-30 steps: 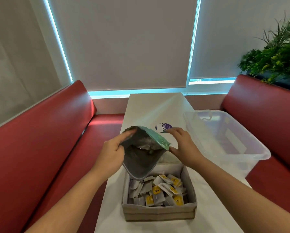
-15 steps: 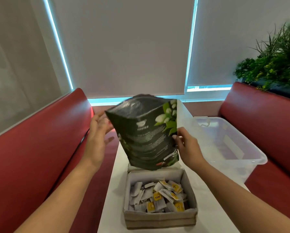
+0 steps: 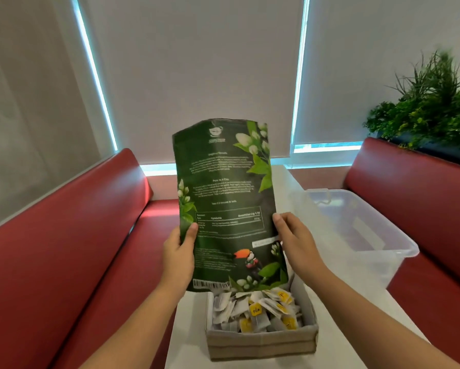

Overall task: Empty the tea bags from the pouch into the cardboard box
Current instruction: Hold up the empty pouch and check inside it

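Observation:
A dark green pouch (image 3: 224, 198) printed with white flowers and a toucan stands upright in the air, its printed side facing me and its lower edge just above the box. My left hand (image 3: 179, 251) grips the pouch's left edge, thumb on the front. My right hand (image 3: 296, 242) holds the right edge the same way. Below the pouch sits the cardboard box (image 3: 260, 344) on the white table (image 3: 338, 310), holding several white tea bags (image 3: 255, 310) with yellow tags.
A clear plastic bin (image 3: 356, 233) stands on the table's right side, close to my right hand. Red bench seats (image 3: 58, 251) flank the table on both sides. A green plant (image 3: 431, 107) sits behind the right bench.
The pouch went from tipped mouth-down over the box to lifted and held upright. My left hand moved from behind it to gripping its left edge.

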